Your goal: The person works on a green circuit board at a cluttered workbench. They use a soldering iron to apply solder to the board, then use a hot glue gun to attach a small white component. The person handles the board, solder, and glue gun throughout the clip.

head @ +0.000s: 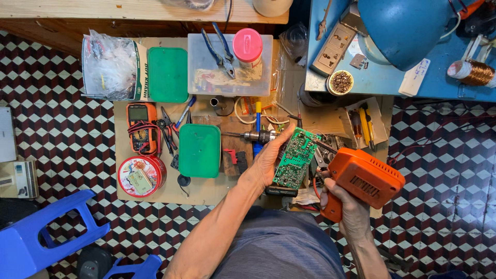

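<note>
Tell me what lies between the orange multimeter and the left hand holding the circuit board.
In the head view, a green lid sits between the multimeter and the left hand; a small black and red part lies just beyond it, nearer the hand holding the circuit board.

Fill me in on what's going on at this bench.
A person sits over a low work board on a tiled floor. The left hand holds a green circuit board up, tilted. The right hand grips an orange soldering gun, its tip at the board's right edge. Around them lie a multimeter, pliers, two green lids and a round tin.
</note>
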